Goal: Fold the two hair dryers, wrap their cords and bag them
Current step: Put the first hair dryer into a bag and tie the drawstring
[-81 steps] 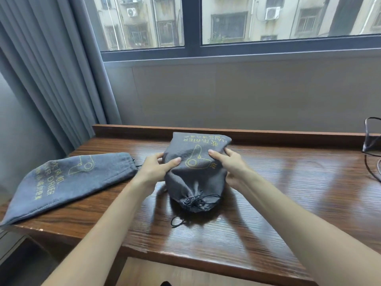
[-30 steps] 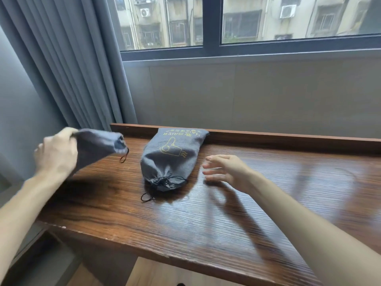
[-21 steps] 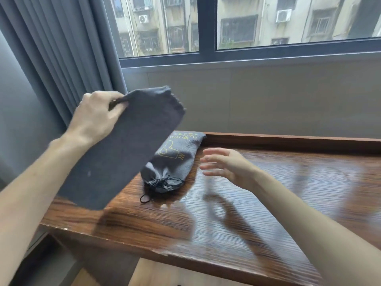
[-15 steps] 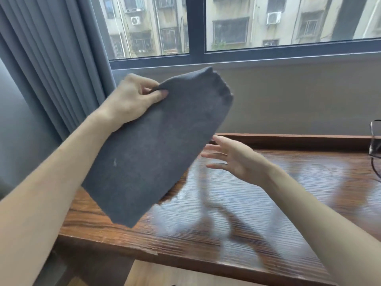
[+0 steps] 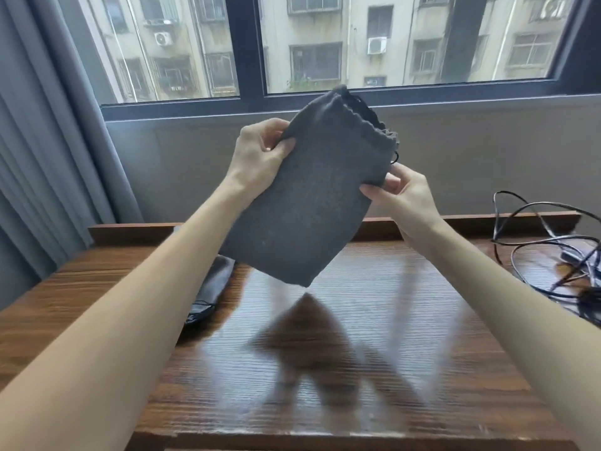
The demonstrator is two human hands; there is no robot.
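I hold an empty grey drawstring bag (image 5: 305, 196) up in the air over the table, its gathered mouth pointing up and to the right. My left hand (image 5: 260, 151) pinches the bag's left edge near the mouth. My right hand (image 5: 403, 196) pinches its right edge just below the drawstring. The filled grey bag (image 5: 211, 288) lies on the table at the left, mostly hidden behind my left forearm. At the right edge a tangle of black cord (image 5: 559, 249) lies on the table; the hair dryer itself is not clearly visible there.
The wooden table (image 5: 325, 369) has a raised back ledge (image 5: 455, 222) against the wall under the window. Grey curtains (image 5: 48, 125) hang at the left. The table's front edge runs along the bottom of the view.
My left hand picked the empty bag up from the left of the table and lifted it to the middle. My right hand, open a moment ago, now grips the bag's right edge.
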